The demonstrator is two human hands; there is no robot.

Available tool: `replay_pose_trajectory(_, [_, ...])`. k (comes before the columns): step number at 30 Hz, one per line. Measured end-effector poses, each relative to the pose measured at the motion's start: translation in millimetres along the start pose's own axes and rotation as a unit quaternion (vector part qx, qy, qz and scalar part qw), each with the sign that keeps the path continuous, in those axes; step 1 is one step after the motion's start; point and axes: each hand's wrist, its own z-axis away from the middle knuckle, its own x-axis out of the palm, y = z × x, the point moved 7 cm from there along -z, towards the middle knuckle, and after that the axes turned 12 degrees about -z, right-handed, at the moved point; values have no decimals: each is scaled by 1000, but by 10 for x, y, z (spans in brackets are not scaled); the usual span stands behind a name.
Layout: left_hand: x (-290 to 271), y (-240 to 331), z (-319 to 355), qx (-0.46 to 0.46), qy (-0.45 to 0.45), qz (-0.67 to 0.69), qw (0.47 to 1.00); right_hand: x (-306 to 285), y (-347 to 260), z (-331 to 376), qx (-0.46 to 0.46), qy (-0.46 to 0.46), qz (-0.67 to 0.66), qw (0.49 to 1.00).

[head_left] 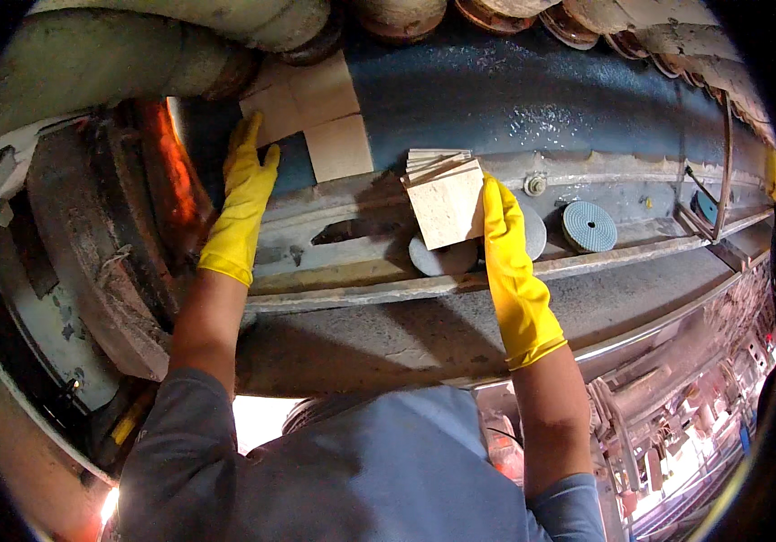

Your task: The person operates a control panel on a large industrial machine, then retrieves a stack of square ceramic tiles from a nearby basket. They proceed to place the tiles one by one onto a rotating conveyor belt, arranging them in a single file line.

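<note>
Yellow rubber gloves cover both of my hands. My left hand (249, 176) is open at the left end of a wet, dark blue belt (487, 86), its thumb and fingers apart. Its fingertips reach the edge of several beige square tiles (338, 147) that lie flat side by side there. My right hand (504, 226) grips the right side of a small stack of similar tiles (447, 204), held slightly fanned over the near ledge. The fingers beneath the stack are hidden.
Grey round discs (442, 256) and a blue-green textured disc (589, 226) rest on the ledge behind a metal rail (365, 294). Large rounded machine housings (126, 68) overhang the belt. An orange-lit curved part (176, 167) stands left of my left hand.
</note>
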Motion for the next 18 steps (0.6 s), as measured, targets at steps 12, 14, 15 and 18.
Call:
replay_pose_trajectory(12, [3,1518,386,259,-35,-73,963,51,-35,34,14,21,-8,1000])
replay_pose_trajectory(14, [93,1438,354,232,-20,-92,968,-58,74,-2,-9,38,4,999])
replay_pose_trajectory(15, [138,1416,354,234,-7,-95,968,-127,112,-20,-21,46,10,999])
replay_pose_trajectory(18, [221,1364,333,213,-7,-79,974,-165,172,-28,-14,50,-5,999])
